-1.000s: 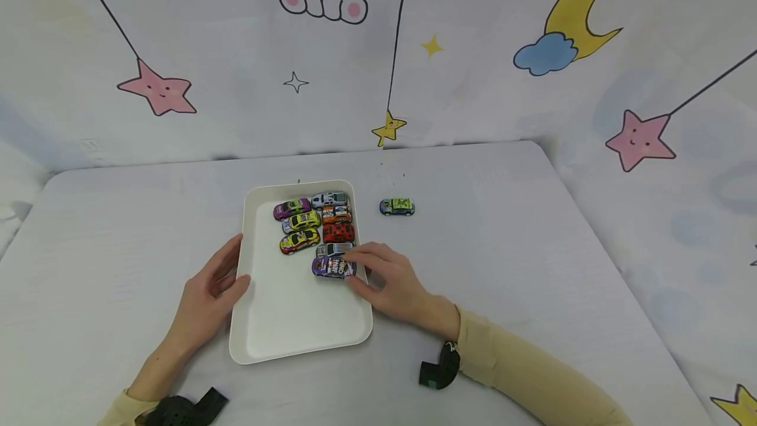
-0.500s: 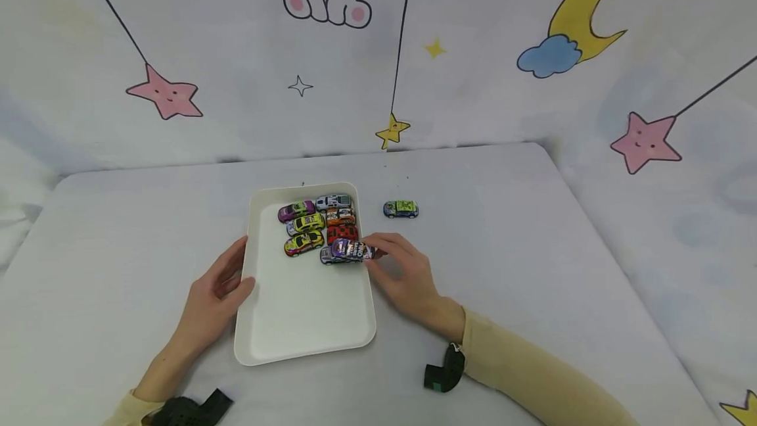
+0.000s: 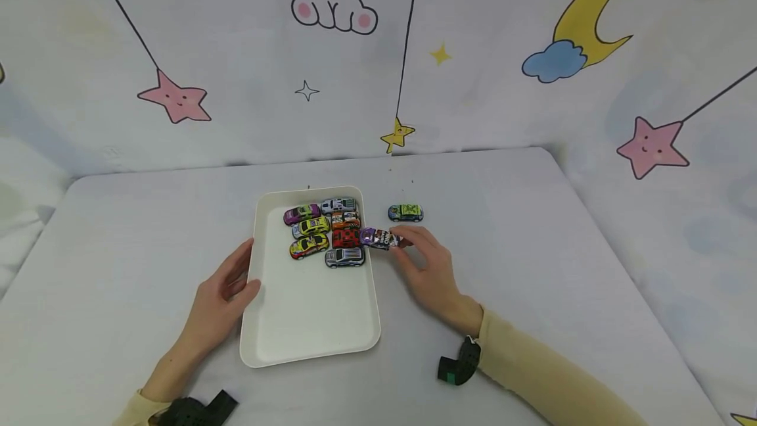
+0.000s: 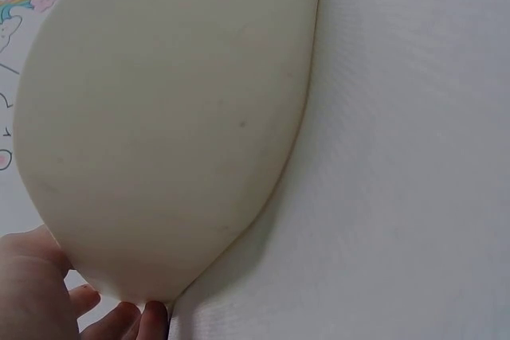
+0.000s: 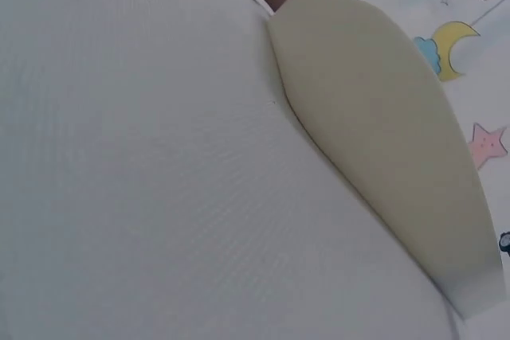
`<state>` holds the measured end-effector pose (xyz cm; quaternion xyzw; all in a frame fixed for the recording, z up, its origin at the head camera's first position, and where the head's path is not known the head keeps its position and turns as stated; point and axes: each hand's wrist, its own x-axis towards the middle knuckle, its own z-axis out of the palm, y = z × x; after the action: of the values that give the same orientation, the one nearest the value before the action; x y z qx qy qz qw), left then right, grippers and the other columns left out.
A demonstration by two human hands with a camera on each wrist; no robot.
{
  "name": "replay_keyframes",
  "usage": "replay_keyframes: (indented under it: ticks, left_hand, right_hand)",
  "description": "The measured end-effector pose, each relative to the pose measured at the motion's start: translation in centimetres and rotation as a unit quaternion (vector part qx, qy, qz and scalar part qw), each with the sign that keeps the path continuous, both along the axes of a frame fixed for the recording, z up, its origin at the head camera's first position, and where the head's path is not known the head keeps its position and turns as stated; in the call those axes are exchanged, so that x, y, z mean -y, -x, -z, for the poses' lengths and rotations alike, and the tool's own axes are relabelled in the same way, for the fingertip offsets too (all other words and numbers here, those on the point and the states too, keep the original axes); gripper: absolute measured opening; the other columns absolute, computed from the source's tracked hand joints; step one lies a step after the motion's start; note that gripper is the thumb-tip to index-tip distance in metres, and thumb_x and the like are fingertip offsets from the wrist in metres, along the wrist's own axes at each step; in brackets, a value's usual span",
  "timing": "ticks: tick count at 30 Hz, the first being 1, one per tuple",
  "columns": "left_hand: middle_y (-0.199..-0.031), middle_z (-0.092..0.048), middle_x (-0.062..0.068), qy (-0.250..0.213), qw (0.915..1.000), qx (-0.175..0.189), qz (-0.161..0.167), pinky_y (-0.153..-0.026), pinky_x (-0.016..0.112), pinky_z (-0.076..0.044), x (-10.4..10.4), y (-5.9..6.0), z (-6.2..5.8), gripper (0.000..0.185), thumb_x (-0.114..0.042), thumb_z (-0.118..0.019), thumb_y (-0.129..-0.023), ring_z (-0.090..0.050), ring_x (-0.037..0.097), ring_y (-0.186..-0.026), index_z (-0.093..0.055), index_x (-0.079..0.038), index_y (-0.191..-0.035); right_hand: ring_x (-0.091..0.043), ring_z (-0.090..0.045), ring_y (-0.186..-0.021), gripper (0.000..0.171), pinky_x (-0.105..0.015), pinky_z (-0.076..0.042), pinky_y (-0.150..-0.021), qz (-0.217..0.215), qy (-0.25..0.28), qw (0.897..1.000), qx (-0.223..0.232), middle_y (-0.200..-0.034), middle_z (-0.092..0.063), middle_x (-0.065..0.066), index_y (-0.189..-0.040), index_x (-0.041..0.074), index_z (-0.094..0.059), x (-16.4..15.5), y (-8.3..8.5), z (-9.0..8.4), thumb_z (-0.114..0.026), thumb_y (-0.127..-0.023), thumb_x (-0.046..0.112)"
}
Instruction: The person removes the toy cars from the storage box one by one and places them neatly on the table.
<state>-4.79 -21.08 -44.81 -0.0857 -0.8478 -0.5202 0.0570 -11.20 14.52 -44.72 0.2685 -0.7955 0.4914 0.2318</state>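
A white tray [image 3: 307, 331] lies on the table with several toy cars packed in its far end, among them a silver car [image 3: 344, 257] and a red car [image 3: 345, 238]. My right hand [image 3: 427, 265] pinches a purple toy car [image 3: 379, 238] just past the tray's right rim, over the table. A green and blue car [image 3: 405, 213] stands alone on the table beyond it. My left hand [image 3: 221, 291] grips the tray's left rim, thumb on top. The left wrist view shows the tray's outer wall [image 4: 167, 117] close up with my fingertips [image 4: 119, 320] under it.
The table [image 3: 532, 242] is covered in pale grey cloth, with a cartoon backdrop of stars, a moon and a bear behind and to the right. The right wrist view shows only cloth and the tray's side [image 5: 382, 133]. Black wrist straps [image 3: 458, 363] sit at both cuffs.
My right hand has lifted the purple car from the tray's near row and carried it right, past the rim. The silver car behind it now shows. My left hand stays on the rim.
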Motion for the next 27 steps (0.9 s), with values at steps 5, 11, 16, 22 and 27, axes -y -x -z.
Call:
replay_keyframes:
  ticks: [5, 11, 16, 22, 27]
  left_hand:
    - [-0.152, -0.044, 0.021, -0.004, 1.0000, -0.005, 0.002, -0.095, 0.004, -0.041, -0.1, 0.0, -0.1, 0.068, -0.002, -0.064, -0.095, -0.043, -0.014, -0.129, -0.037, -0.016, -0.155]
    - [-0.152, -0.045, 0.021, 0.001, 1.0000, -0.008, 0.001, -0.095, 0.004, -0.042, 0.1, 0.0, -0.2, 0.067, -0.002, -0.064, -0.095, -0.043, -0.014, -0.128, -0.037, -0.016, -0.155]
    - [-0.153, -0.045, 0.020, 0.009, 0.9999, -0.002, -0.006, -0.094, 0.003, -0.042, 0.3, -0.1, -0.2, 0.067, -0.003, -0.064, -0.095, -0.044, -0.014, -0.129, -0.037, -0.016, -0.155]
    - [-0.152, -0.045, 0.020, 0.009, 0.9999, 0.003, -0.006, -0.094, 0.003, -0.042, 0.4, 0.0, 0.0, 0.067, -0.002, -0.063, -0.095, -0.044, -0.013, -0.129, -0.037, -0.016, -0.155]
    - [-0.152, -0.046, 0.021, 0.010, 0.9999, 0.000, -0.005, -0.094, 0.003, -0.042, 0.2, 0.1, 0.1, 0.067, -0.002, -0.064, -0.095, -0.044, -0.014, -0.128, -0.038, -0.016, -0.155]
  right_hand:
    - [-0.021, -0.066, -0.090, 0.035, -0.023, -0.053, -0.085, 0.018, -0.005, 1.000, -0.011, -0.115, -0.069, -0.011, -0.120, 0.002, -0.069, -1.1, 0.8, 0.2, -0.075, -0.086, -0.003]
    - [-0.023, -0.067, -0.088, 0.035, -0.028, -0.054, -0.082, 0.051, -0.045, 0.997, -0.037, -0.114, -0.069, -0.013, -0.118, -0.001, -0.069, -2.7, 2.4, 0.3, -0.076, -0.084, -0.004]
    - [-0.024, -0.067, -0.089, 0.031, -0.031, -0.054, -0.081, 0.063, -0.048, 0.997, -0.003, -0.113, -0.070, -0.013, -0.116, -0.001, -0.070, -3.1, 3.2, 0.3, -0.076, -0.085, -0.002]
    - [-0.024, -0.066, -0.085, 0.032, -0.034, -0.054, -0.077, 0.082, -0.040, 0.995, 0.030, -0.108, -0.071, -0.012, -0.114, 0.001, -0.071, -3.0, 3.0, 0.1, -0.076, -0.083, -0.006]
    - [-0.025, -0.065, -0.082, 0.033, -0.037, -0.053, -0.075, 0.095, -0.042, 0.994, 0.044, -0.104, -0.071, -0.013, -0.111, 0.000, -0.071, -3.2, 2.8, -0.1, -0.075, -0.080, -0.011]
